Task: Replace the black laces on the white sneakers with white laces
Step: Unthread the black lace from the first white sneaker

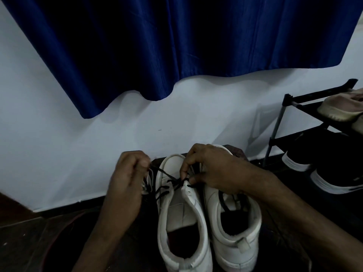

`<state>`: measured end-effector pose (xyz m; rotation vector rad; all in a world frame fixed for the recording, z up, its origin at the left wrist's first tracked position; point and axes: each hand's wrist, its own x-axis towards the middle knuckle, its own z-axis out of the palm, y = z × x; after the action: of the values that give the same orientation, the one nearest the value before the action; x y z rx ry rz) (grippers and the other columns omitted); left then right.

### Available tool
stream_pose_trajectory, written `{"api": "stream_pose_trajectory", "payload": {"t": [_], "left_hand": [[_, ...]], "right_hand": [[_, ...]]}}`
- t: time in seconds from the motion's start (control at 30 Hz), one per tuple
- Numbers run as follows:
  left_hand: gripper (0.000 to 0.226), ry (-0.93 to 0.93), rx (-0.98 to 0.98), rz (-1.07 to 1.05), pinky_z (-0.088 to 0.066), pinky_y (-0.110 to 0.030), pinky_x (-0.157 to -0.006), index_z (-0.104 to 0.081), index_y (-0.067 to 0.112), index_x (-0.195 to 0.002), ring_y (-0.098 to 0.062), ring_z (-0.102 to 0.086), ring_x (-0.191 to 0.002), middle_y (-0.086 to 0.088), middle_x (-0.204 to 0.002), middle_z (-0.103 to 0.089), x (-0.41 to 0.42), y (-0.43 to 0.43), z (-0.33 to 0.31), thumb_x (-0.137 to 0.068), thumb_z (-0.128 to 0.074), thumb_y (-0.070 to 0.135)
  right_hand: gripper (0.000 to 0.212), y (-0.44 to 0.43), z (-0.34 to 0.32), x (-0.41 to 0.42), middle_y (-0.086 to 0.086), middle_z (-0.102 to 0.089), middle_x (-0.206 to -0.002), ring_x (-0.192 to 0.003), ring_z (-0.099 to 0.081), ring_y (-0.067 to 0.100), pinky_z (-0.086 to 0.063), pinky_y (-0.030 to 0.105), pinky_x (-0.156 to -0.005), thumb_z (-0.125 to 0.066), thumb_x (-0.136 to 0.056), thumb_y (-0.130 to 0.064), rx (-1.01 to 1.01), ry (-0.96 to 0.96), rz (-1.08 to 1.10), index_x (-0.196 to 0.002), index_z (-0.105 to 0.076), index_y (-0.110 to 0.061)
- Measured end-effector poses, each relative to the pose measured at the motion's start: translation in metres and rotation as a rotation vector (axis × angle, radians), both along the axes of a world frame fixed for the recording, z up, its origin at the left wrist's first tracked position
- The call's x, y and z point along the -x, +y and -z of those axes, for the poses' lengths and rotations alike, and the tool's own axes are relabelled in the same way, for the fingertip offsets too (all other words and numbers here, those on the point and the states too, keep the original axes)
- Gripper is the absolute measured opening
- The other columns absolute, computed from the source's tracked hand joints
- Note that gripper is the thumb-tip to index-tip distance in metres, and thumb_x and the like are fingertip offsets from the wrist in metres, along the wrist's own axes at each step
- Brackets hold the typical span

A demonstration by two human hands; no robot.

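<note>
We judge the job to be in its first half: the old lacing is being stripped out and no new lacing is threaded yet. The two shoes stand side by side on the dark floor (29, 242), toes towards the pale wall (59, 144). The low white leather sneaker (182, 216) nearer our left side has its thin black lace (167, 174) out of the upper eyelets but crossing the lower ones. The left hand (129, 173) is clenched round the free end of that lace and draws it taut, up and away from the shoe. The right hand (210, 169) pinches with thumb and forefinger at the edge of the eyelet flap, just where the lace leaves it. Whether it nips the flap, the lace or both we cannot tell. Pale strands under the left hand may be the white laces, but they are too dim to name. The second white sneaker (235, 232) sits touching the first, a loose black cord (224, 201) slumped in its mouth. Next we would need to free the following crossing. That calls for the pinch to move one eyelet towards the toe and hold the flap steady while the other hand pulls the slack through. A deep blue curtain (176, 46) hangs above, and a black shoe rack (314, 97) stands to the right.
</note>
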<state>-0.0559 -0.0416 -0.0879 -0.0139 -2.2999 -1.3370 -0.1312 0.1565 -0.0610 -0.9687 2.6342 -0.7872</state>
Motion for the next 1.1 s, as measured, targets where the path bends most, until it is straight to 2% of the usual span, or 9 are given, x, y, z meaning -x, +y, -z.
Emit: {"api": "stream_pose_trajectory", "payload": {"t": [0.1, 0.2, 0.4, 0.47, 0.6, 0.73, 0.9, 1.0, 1.1], "left_hand": [[0.031, -0.048, -0.441, -0.070, -0.035, -0.019, -0.048, -0.067, 0.032, -0.076, -0.007, -0.040, -0.050, 0.003, -0.076, -0.065, -0.002, -0.006, -0.006, -0.097, -0.045, 0.037], [0.017, -0.083, -0.210, -0.029, -0.037, -0.024, -0.051, -0.063, 0.030, -0.087, -0.005, -0.044, -0.051, 0.005, -0.082, -0.072, -0.005, -0.005, -0.005, -0.100, -0.053, 0.028], [0.015, -0.100, 0.275, 0.193, -0.040, -0.010, -0.087, -0.072, 0.039, -0.095, 0.000, -0.059, -0.108, 0.021, -0.109, -0.063, -0.006, 0.015, -0.005, -0.084, -0.064, 0.032], [0.015, -0.116, 0.300, 0.203, -0.046, -0.019, -0.086, -0.071, 0.041, -0.094, 0.000, -0.062, -0.104, 0.022, -0.103, -0.066, -0.006, 0.015, -0.004, -0.083, -0.066, 0.033], [0.013, -0.072, 0.458, 0.154, -0.035, -0.005, -0.067, -0.071, 0.041, -0.089, 0.014, -0.053, -0.078, 0.026, -0.085, -0.059, -0.006, 0.015, -0.007, -0.083, -0.075, 0.030], [0.012, 0.011, 0.662, 0.127, -0.034, -0.002, -0.072, -0.069, 0.042, -0.090, 0.010, -0.049, -0.085, 0.023, -0.091, -0.057, -0.006, 0.013, -0.007, -0.086, -0.059, 0.047], [0.019, 0.116, 0.885, 0.108, -0.030, -0.012, -0.068, -0.063, 0.031, -0.081, -0.001, -0.049, -0.084, 0.016, -0.089, -0.055, -0.005, 0.017, -0.005, -0.089, -0.047, 0.038], [0.010, 0.106, 0.843, -0.025, -0.042, -0.016, -0.060, -0.055, 0.030, -0.086, -0.003, -0.056, -0.083, 0.017, -0.095, -0.050, -0.007, 0.007, -0.003, -0.093, -0.047, 0.030], [0.006, 0.141, 0.582, -0.183, -0.047, -0.025, -0.056, -0.055, 0.024, -0.091, -0.001, -0.056, -0.084, 0.018, -0.101, -0.049, -0.011, -0.006, -0.003, -0.096, -0.053, 0.022]], "right_hand": [[0.020, 0.000, -0.001, 0.000, -0.014, -0.055, -0.111, -0.106, -0.051, 0.005, -0.034, 0.045, -0.106, -0.077, -0.081, -0.028, 0.007, -0.014, 0.007, -0.090, -0.069, -0.044], [0.022, -0.001, -0.001, 0.000, -0.014, -0.055, -0.111, -0.106, -0.051, 0.005, -0.034, 0.047, -0.106, -0.077, -0.081, -0.026, 0.008, -0.020, 0.010, -0.088, -0.069, -0.045], [0.024, -0.004, 0.004, 0.003, -0.015, -0.055, -0.113, -0.109, -0.051, 0.009, -0.036, 0.048, -0.104, -0.079, -0.079, -0.027, 0.007, -0.010, 0.019, -0.096, -0.070, -0.043], [0.026, -0.004, 0.005, 0.003, -0.014, -0.055, -0.115, -0.111, -0.050, 0.010, -0.036, 0.047, -0.105, -0.078, -0.080, -0.028, -0.004, -0.003, 0.016, -0.100, -0.071, -0.042], [0.023, -0.003, 0.004, 0.003, -0.015, -0.055, -0.114, -0.105, -0.047, 0.006, -0.036, 0.046, -0.105, -0.077, -0.081, -0.028, 0.002, -0.001, 0.009, -0.098, -0.070, -0.042], [0.023, -0.003, 0.004, 0.002, -0.015, -0.055, -0.112, -0.103, -0.049, 0.006, -0.038, 0.043, -0.102, -0.078, -0.080, -0.026, -0.002, 0.000, 0.006, -0.094, -0.071, -0.043], [0.027, -0.003, 0.004, 0.002, -0.015, -0.055, -0.109, -0.102, -0.052, 0.007, -0.039, 0.045, -0.101, -0.078, -0.078, -0.024, 0.004, 0.004, 0.009, -0.089, -0.068, -0.046], [0.024, -0.002, 0.003, 0.001, -0.014, -0.056, -0.108, -0.101, -0.055, 0.006, -0.040, 0.042, -0.101, -0.078, -0.079, -0.025, 0.008, 0.009, 0.008, -0.090, -0.069, -0.045], [0.020, 0.001, 0.000, 0.000, -0.013, -0.056, -0.110, -0.103, -0.055, 0.006, -0.037, 0.041, -0.103, -0.077, -0.081, -0.028, 0.008, 0.002, 0.006, -0.091, -0.069, -0.044]]}}
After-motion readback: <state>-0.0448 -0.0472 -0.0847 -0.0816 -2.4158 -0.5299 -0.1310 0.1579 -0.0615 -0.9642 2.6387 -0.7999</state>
